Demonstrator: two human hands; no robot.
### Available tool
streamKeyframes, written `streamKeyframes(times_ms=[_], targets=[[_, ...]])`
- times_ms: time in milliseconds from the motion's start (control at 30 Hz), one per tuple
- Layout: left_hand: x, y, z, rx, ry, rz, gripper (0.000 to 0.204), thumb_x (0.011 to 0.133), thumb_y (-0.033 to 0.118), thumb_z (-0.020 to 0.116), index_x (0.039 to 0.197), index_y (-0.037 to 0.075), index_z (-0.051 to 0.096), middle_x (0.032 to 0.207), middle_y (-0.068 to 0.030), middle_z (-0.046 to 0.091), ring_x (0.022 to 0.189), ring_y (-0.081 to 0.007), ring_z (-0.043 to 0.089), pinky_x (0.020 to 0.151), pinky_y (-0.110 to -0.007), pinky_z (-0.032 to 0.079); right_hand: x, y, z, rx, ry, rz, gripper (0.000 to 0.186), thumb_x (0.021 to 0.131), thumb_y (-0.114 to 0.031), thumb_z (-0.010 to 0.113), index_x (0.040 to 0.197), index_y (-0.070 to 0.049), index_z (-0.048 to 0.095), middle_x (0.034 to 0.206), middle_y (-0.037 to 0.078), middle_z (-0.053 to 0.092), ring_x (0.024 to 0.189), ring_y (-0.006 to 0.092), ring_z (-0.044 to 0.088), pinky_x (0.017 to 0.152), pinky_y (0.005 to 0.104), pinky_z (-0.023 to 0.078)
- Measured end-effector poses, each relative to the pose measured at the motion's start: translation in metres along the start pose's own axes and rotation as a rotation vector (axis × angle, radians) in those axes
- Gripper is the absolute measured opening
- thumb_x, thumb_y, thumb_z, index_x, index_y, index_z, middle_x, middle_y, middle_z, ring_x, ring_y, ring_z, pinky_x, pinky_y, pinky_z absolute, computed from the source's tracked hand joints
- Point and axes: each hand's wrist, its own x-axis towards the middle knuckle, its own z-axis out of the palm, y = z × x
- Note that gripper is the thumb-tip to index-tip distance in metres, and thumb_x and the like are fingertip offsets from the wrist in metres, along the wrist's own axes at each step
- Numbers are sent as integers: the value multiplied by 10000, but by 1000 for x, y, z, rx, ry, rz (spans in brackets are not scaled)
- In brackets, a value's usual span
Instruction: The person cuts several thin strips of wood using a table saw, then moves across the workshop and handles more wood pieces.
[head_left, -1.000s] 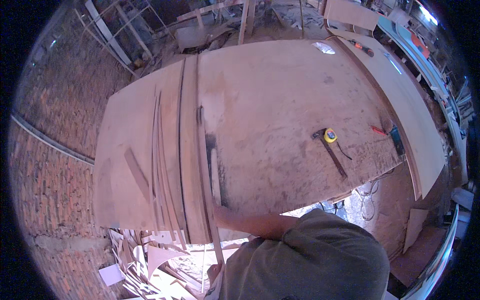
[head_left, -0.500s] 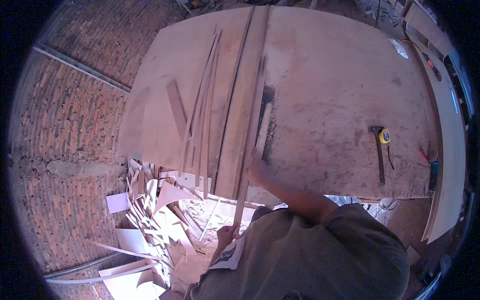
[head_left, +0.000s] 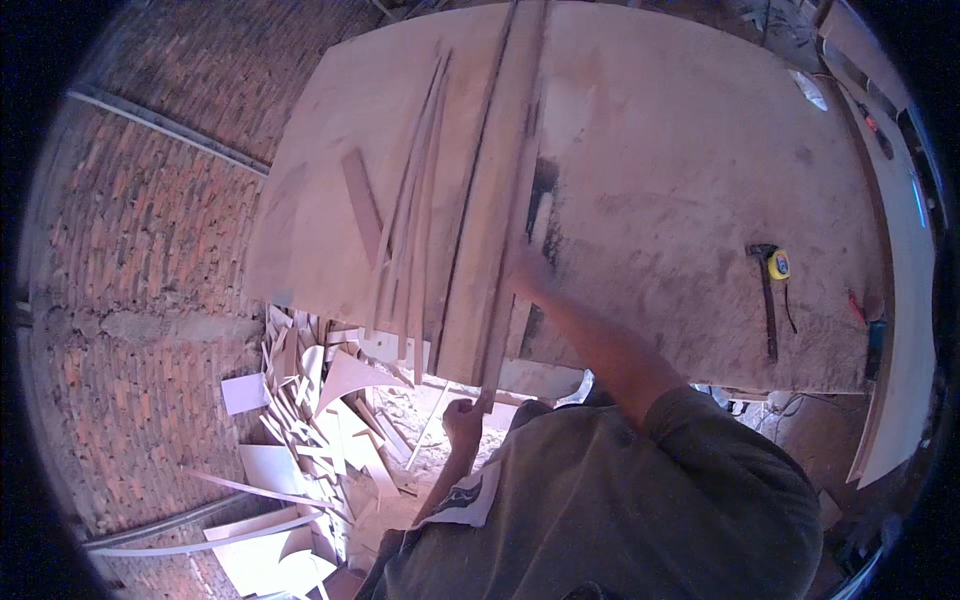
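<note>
A long narrow wooden strip (head_left: 499,335) runs away from me along the right edge of a wider long board (head_left: 467,335) on the worktable (head_left: 660,310). At the strip's near end, past the table's front edge, my left hand (head_left: 463,422) has its fingers closed on it. My right hand (head_left: 530,268) reaches over the table and rests at the strip's right side, farther along. Motion blur hides its fingers. Beside that hand is a dark slot (head_left: 545,185) in the tabletop with a pale piece in it.
Several thin strips (head_left: 408,220) and a short flat piece (head_left: 362,200) lie on the left tabletop. A hammer (head_left: 769,310) and yellow tape measure (head_left: 779,264) lie at right. Wood offcuts (head_left: 345,430) are heaped below, near the brick wall (head_left: 150,240).
The strip has slid away from me, its near end now closer to the table's edge. Both my hands have moved forward with it. The view has shifted slightly.
</note>
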Motion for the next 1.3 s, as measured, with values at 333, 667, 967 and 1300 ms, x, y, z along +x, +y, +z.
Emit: streamKeyframes(times_ms=[333, 667, 967, 1300], targets=[[-17, 32, -26, 1115, -396, 975, 620, 805, 332, 621, 1360, 123, 442, 1455, -22, 371, 1367, -229, 272, 1014, -695, 64, -76, -36, 2, 388, -13, 290, 659, 789, -180, 578, 1376, 0, 338, 913, 277, 635, 855, 428, 630, 767, 504, 511], [13, 40, -28, 1126, -378, 1205, 545, 823, 345, 591, 1303, 103, 501, 1422, 2, 401, 1343, -189, 315, 1014, -727, 40, -79, -43, -2, 344, -150, 350, 682, 776, -107, 560, 1376, 62, 283, 956, 314, 620, 906, 447, 617, 797, 514, 505], [29, 67, -15, 1068, -403, 1151, 494, 829, 318, 588, 1268, 98, 532, 1348, -28, 460, 1351, -204, 309, 999, -749, 33, -53, -32, -5, 399, 115, 172, 734, 736, -67, 606, 1378, 63, 276, 969, 301, 620, 929, 448, 607, 816, 504, 492], [59, 107, 13, 1081, -275, 1238, 407, 821, 270, 559, 1186, 95, 596, 1307, -35, 493, 1371, -214, 292, 981, -772, 2, 4, 7, 5, 188, 63, 265, 750, 746, -123, 608, 1393, 46, 270, 1022, 285, 617, 941, 419, 612, 805, 477, 496]])
